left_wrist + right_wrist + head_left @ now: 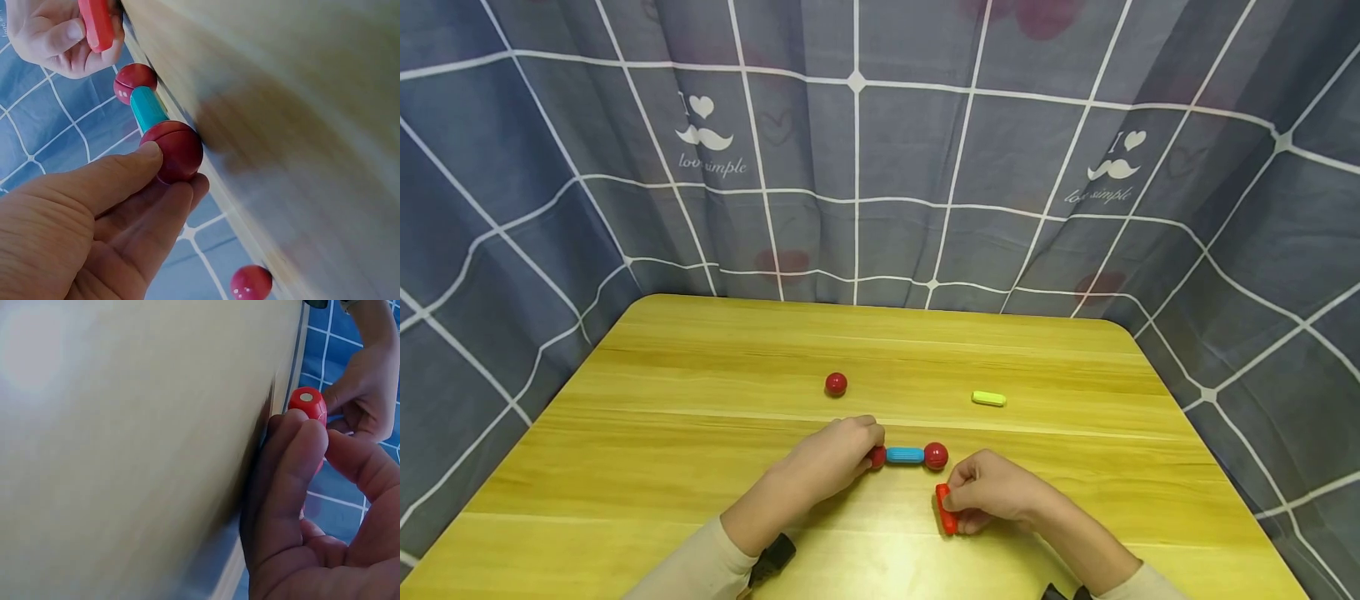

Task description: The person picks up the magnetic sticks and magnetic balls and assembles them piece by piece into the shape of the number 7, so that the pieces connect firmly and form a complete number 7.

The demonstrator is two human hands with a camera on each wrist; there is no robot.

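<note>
On the table a blue ridged rod joins two red balls, the left ball and the right ball. My left hand pinches the left ball between thumb and fingers. Just in front of the right ball, my right hand holds a red rod between thumb and fingertips, apart from the joined piece. A round silvery disc shows in the end of that red rod in the right wrist view, where the fingers cover part of its length.
A loose red ball lies farther back, beyond my left hand. To the back right is a short yellow-green rod. The wooden table ends at a grey-blue checked curtain on the back and sides.
</note>
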